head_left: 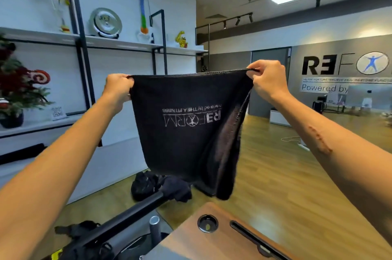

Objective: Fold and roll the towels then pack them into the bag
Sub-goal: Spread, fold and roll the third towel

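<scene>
A black towel (186, 145) with a white logo printed upside down hangs in the air in front of me, stretched flat by its top edge. My left hand (117, 88) pinches the top left corner. My right hand (268, 78) pinches the top right corner, where the cloth folds over on itself along the right side. Below the towel, more black cloth (176, 188) lies draped over a black bar, and a black bag-like bundle (144, 185) sits on the floor behind it.
A wooden desk (212, 242) with a round hole and a slot lies below me at the front. A black bar (127, 215) crosses the lower left. White shelves (106, 40) with ornaments line the left wall. Wooden floor (275, 175) stretches to the right.
</scene>
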